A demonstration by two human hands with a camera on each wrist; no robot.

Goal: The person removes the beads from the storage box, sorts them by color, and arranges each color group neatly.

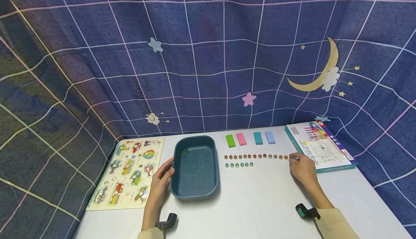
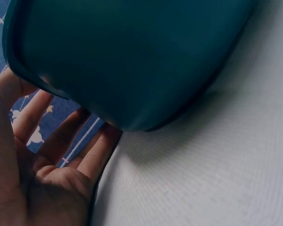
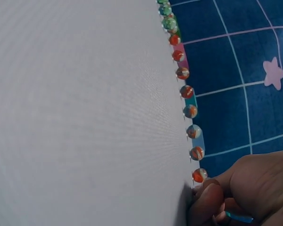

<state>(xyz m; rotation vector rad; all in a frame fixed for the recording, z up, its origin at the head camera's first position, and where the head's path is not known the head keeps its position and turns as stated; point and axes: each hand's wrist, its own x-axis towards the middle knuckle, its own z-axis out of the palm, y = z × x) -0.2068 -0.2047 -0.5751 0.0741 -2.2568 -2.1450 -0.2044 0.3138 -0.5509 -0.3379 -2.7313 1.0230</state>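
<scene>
In the head view a dark teal plastic bin (image 1: 195, 194) stands on the white table, with several green marbles (image 1: 185, 152) in its far left corner. My left hand (image 1: 160, 185) rests against the bin's left side, its fingers spread and touching the wall and rim (image 2: 37, 84). To the right lies a long row of orange-and-clear marbles (image 1: 250, 156), with a shorter row of green marbles (image 1: 239, 165) in front of it. At the long row's right end my right hand (image 1: 303, 168) pinches a marble between thumb and fingertips, mostly hidden by the fingers (image 3: 210, 200).
Behind the rows lie green (image 1: 230, 141), pink (image 1: 241, 139), teal (image 1: 258, 138) and light blue blocks (image 1: 270, 137). A flat colourful box (image 1: 320, 146) lies at the right. A picture puzzle board (image 1: 126, 174) lies left of the bin. A dark grid-patterned curtain (image 1: 208, 62) hangs behind the table.
</scene>
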